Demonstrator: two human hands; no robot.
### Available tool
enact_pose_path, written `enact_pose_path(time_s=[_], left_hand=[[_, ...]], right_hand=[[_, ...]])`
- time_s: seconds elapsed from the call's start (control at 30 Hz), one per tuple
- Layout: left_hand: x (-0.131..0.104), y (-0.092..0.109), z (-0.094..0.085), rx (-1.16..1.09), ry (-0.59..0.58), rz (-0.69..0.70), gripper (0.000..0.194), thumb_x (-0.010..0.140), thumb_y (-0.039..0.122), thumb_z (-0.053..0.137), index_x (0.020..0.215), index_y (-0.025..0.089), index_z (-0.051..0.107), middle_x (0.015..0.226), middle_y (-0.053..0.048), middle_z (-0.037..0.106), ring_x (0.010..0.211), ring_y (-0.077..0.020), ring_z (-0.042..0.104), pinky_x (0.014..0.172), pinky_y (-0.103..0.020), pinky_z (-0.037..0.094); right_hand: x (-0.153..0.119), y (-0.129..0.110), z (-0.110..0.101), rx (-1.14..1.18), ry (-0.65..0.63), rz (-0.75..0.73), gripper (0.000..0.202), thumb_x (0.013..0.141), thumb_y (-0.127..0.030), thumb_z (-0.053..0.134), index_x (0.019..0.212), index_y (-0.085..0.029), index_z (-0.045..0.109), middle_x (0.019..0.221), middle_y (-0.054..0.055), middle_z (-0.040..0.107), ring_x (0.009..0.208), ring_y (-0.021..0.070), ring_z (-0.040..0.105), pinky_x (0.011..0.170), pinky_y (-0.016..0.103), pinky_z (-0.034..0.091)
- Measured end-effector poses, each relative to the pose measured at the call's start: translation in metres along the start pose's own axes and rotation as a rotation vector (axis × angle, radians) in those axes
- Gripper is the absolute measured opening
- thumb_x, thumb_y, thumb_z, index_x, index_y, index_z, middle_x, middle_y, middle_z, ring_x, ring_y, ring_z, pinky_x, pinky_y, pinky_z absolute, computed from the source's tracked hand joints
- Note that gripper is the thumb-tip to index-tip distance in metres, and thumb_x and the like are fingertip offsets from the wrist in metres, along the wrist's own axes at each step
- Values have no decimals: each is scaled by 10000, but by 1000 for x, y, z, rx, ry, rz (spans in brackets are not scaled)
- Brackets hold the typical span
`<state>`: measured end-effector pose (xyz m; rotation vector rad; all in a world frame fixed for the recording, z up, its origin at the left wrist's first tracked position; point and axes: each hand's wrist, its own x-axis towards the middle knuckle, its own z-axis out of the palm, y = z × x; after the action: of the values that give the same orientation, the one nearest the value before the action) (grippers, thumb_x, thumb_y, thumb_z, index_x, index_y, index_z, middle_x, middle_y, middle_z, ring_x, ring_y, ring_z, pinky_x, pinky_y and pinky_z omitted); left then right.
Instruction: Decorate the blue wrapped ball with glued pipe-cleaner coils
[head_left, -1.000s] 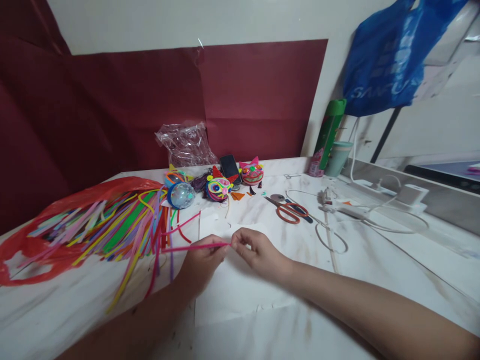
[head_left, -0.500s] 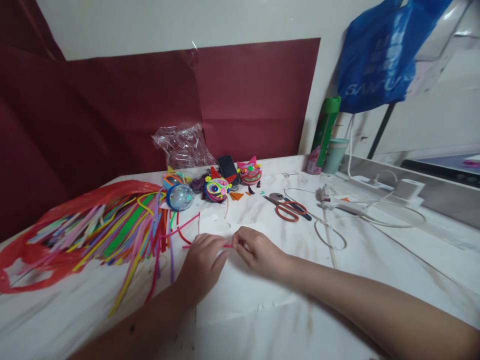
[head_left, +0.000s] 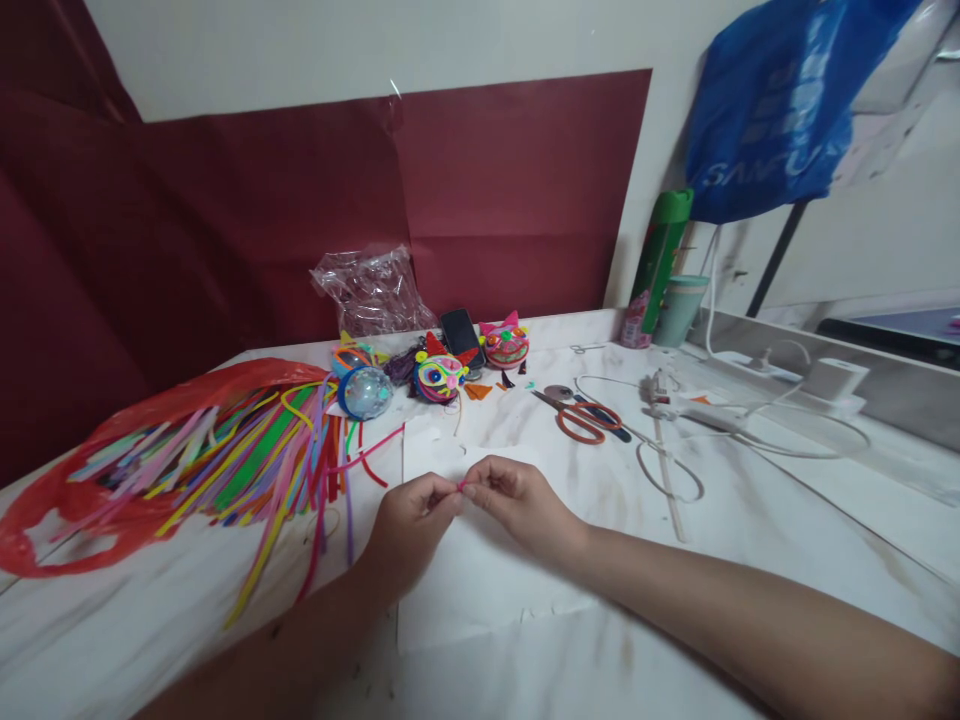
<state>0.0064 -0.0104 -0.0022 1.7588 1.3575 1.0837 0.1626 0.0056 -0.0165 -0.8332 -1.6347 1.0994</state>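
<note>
Between my fingertips is a short pink pipe cleaner (head_left: 461, 487), mostly covered by the fingers. My left hand (head_left: 411, 520) pinches it from the left, and my right hand (head_left: 517, 500) pinches it from the right, the fingertips almost touching. Both hands are over a white sheet of paper (head_left: 480, 610) on the marbled table. Behind them sit a decorated ball with red horns and blue eyes (head_left: 440, 378), a pink-eared ball (head_left: 505, 345) and a clear ball with a blue rim (head_left: 365, 392).
Many coloured pipe cleaners (head_left: 247, 460) spill from a red plastic bag (head_left: 45, 560) at left. Orange-handled scissors (head_left: 581, 420), a white cable (head_left: 675, 495) and a power strip (head_left: 712, 420) lie at right. A phone (head_left: 460, 335) and green can (head_left: 660, 265) stand behind.
My left fingers have closed in toward the right hand's fingertips. The pink pipe cleaner, earlier showing straight on both sides of the left hand, is now mostly hidden at the pinch.
</note>
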Motion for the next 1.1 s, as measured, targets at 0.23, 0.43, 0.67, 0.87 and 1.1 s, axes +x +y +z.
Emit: enact_pose_path(time_s=[0.23,0.43,0.67,0.87,1.1], left_hand=[[3,2,-3,156,-3,177,147,740,245,529,665,169,631,592,20,546,566,-114,481,544,-219,362],[1,-2,-4,410,-67,430,172,749,151,468,632,171,593,637,-14,565,630,-137,518,594,-241,392],[0,6,-6,209,65,261,126,749,193,496,653,167,574,607,18,526,586,-116,500,556,-218,379],[-2,4,-1,151,71,232,142,747,224,512,630,170,573,592,23,516,574,-114,481,556,-219,373],[3,-3,-4,395,-26,392,181,790,179,456,668,180,590,663,-16,574,650,-139,530,606,-246,393]], right_hand=[[1,-10,-10,-319,-86,-193,93,800,-144,485,736,-176,545,689,-2,554,654,118,505,617,231,409],[1,-14,-19,-607,-267,-411,143,763,-55,454,733,-154,553,714,49,555,689,150,510,645,259,426],[-1,-12,-6,-235,-41,-66,72,795,-185,539,777,-162,604,741,22,633,699,138,576,657,253,444],[-4,-11,-3,-200,3,-80,80,808,-202,517,747,-171,557,683,1,580,652,125,532,626,248,427],[-3,-12,-13,-615,-122,-386,127,807,-92,422,766,-178,507,716,39,549,674,152,504,623,262,419]])
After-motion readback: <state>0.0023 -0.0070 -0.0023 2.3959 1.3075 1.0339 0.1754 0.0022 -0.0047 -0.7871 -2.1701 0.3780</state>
